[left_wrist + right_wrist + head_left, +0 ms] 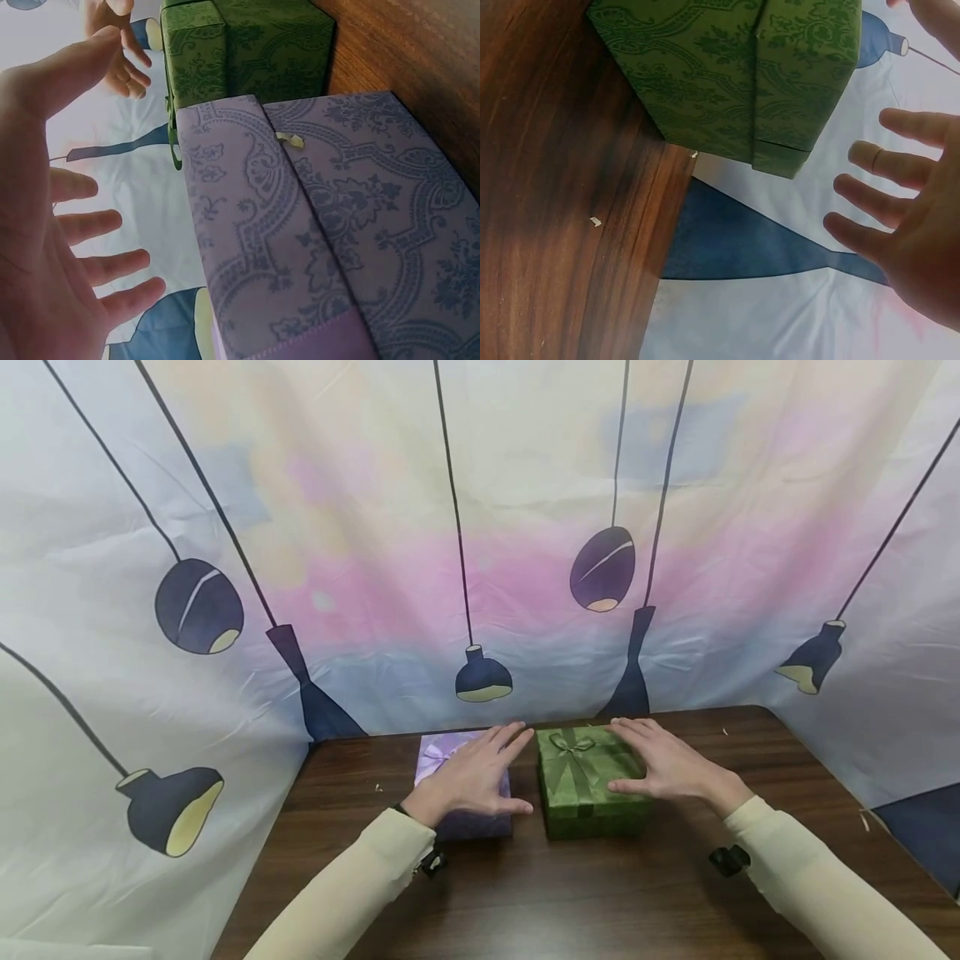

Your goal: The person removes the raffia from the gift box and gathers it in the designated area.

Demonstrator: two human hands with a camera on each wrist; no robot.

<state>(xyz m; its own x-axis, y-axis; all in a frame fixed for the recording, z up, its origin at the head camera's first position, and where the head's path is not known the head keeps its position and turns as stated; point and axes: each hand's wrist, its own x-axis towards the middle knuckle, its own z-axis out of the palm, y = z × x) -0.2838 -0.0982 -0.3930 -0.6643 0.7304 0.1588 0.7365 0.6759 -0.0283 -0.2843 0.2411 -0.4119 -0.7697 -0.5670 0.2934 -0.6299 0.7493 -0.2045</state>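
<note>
A purple gift box with a lilac ribbon bow stands on the table, its lid on. Right beside it is a green gift box, also lidded, with a green bow on top. My left hand hovers over the purple box, fingers spread and thumb out to the right. In the left wrist view, a gap shows between that hand's fingers and the purple lid. Over the right side of the green box, my right hand is held with its fingers extended. Nothing is in either palm.
Both boxes stand on a dark wooden table near its back edge. Behind hangs a pale cloth printed with lamps. Small light scraps lie about the tabletop, one scrap near the green box. Another yellowish scrap is on the purple box.
</note>
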